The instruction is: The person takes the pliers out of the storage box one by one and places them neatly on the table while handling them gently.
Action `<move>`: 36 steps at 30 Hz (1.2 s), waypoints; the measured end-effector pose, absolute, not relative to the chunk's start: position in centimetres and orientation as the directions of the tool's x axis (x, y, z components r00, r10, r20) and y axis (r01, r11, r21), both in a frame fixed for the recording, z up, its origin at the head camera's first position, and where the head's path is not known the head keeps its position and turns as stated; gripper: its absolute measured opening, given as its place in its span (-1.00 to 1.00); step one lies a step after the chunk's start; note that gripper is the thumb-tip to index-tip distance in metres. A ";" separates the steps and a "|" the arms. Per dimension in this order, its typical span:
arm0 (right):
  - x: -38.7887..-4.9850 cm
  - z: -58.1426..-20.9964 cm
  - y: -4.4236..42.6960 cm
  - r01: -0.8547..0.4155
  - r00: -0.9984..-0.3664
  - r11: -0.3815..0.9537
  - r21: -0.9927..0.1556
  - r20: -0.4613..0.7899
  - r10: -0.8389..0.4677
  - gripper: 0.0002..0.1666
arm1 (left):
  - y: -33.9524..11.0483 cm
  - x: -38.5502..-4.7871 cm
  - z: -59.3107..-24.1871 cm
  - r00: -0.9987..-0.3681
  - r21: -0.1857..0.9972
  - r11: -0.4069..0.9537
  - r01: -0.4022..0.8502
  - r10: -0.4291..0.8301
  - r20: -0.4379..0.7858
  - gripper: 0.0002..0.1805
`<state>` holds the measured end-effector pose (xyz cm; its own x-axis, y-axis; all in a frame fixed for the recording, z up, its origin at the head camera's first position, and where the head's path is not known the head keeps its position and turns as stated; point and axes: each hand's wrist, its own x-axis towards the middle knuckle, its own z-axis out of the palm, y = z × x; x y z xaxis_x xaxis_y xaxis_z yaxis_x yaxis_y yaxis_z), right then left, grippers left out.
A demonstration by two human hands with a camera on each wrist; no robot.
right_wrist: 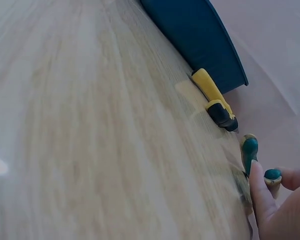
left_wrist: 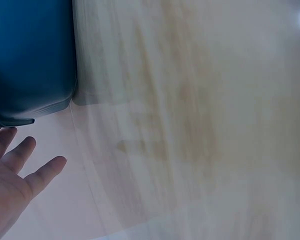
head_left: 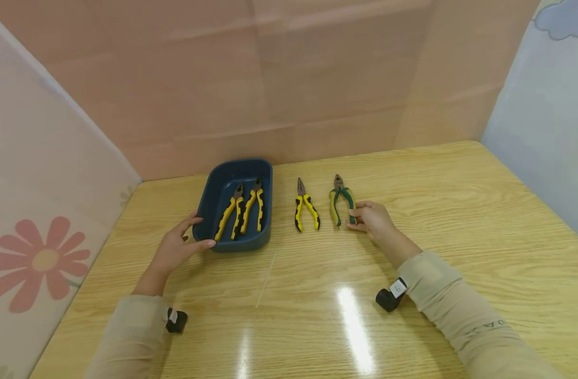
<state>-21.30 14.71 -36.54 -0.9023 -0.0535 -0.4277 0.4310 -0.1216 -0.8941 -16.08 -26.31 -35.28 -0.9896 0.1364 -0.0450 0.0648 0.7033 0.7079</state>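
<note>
From where I stand, the green-handled pliers lie at the right of the group, dark metal nose toward the far edge, handles spread, green with a yellowish side. The right hand pinches the end of the right handle between thumb and fingers; I can't tell whether the tool is lifted at all. Just left of it, the slimmer long-nose pliers, yellow and black, rest with their legs splayed. Farther left, the deep blue tray holds two more yellow-and-black pliers, slanting side by side. The left hand, well apart from the right, touches the tray's near left corner, thumb and fingers spread.

The tray sits by the table's far edge, near the pinkish cloth. Bare wood separates it from the long-nose pliers, and a wide stretch of table runs rightward to the slanting edge.
</note>
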 end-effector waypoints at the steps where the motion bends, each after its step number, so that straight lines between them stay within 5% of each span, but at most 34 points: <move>1: -21.3 -36.6 14.7 0.431 -0.903 -0.124 -0.894 -0.427 -0.053 -0.42 | -26.3 -16.1 -35.3 -0.990 0.710 0.702 0.064 0.136 -0.046 -0.13; 12: -21.5 -36.7 15.1 0.411 -0.911 -0.059 -0.909 -0.410 -0.034 -0.42 | -26.3 -16.1 -35.4 -0.991 0.708 0.705 0.046 0.121 -0.056 -0.12; 25: -21.9 -37.0 15.2 0.197 -0.972 0.454 -0.869 -0.233 -0.024 -0.64 | -26.2 -16.3 -35.3 -0.991 0.700 0.714 0.027 0.109 -0.072 -0.09; 36: -21.9 -36.6 14.8 0.163 -0.980 0.642 -0.749 -0.199 0.017 -0.84 | -26.2 -16.2 -35.2 -0.991 0.716 0.698 0.011 0.104 -0.085 -0.08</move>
<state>-21.93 14.75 -36.59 -0.9799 0.0172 -0.1986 0.1631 0.6421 -0.7491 -16.23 -26.21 -35.24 -0.9910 0.1035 -0.0852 0.0114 0.6983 0.7157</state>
